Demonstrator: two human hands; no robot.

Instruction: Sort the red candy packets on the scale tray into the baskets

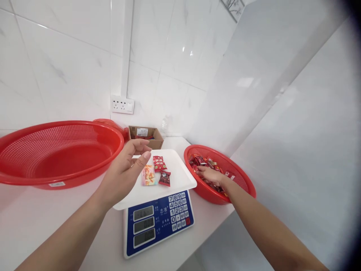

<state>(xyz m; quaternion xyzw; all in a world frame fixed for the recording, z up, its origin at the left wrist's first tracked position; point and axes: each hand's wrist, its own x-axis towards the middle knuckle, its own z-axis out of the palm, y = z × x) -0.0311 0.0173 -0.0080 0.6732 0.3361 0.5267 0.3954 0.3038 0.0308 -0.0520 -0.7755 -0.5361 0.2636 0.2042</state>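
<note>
My left hand (pixel 126 169) hovers over the left side of the scale's white tray (pixel 175 180), fingers curved and apart, holding nothing visible. Beside it on the tray lie a red packet (pixel 159 163), a pale orange-patterned packet (pixel 148 175) and a small dark red packet (pixel 164 178). Over to the right, my right hand (pixel 211 176) reaches into a red basket (pixel 245 184) of wrapped sweets (pixel 201 160); its fingertips are among the wrappers, and whether they grip one is hidden. The blue scale panel (pixel 160 218) faces me.
A large red basket (pixel 64 150) stands at the left. Behind the scale are a cardboard box (pixel 156 142), a red bag (pixel 109 123) and a clear bottle (pixel 165 124) near the tiled wall. A socket panel (pixel 122 105) is on the wall. The table's edge runs below the right basket.
</note>
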